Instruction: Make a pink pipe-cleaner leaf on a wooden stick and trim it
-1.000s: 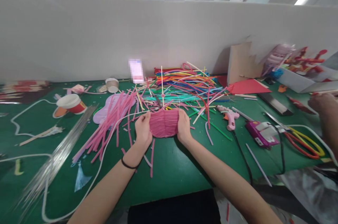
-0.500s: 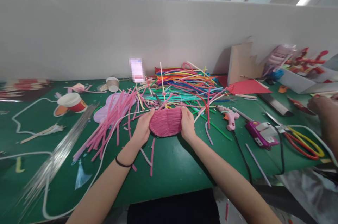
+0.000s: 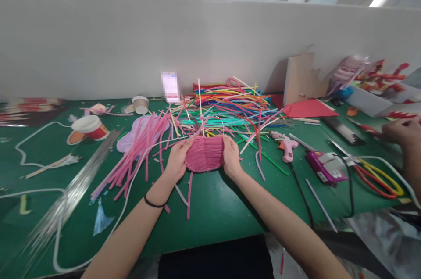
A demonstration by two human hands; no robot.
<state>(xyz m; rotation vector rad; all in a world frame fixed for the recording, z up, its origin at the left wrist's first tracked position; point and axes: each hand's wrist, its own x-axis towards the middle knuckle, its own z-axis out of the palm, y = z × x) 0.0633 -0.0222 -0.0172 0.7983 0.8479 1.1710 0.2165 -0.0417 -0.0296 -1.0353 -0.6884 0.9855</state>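
A pink ribbed piece [image 3: 205, 153] with a rounded lower edge is held above the green table. My left hand [image 3: 178, 159] grips its left edge, and my right hand [image 3: 233, 155] grips its right edge; both have fingers closed on it. Thin wire arcs and a pale upright stick [image 3: 200, 105] show just beyond its top edge. Pink strips [image 3: 138, 152] lie over a lilac flat shape left of my left hand. Behind the piece is a heap of multicoloured strips [image 3: 230, 99].
A red-and-white cup [image 3: 90, 127], a white cable and thin wires [image 3: 77, 187] lie left. To the right are a pink glue gun [image 3: 287, 147], a purple power block [image 3: 324, 166], scissors [image 3: 378, 178] and another person's hand [image 3: 403, 132] near the box [image 3: 371, 102].
Both my hands and the pink piece have shifted slightly left, with the pale stick moving too. The other person's hand at the far right has moved slightly.
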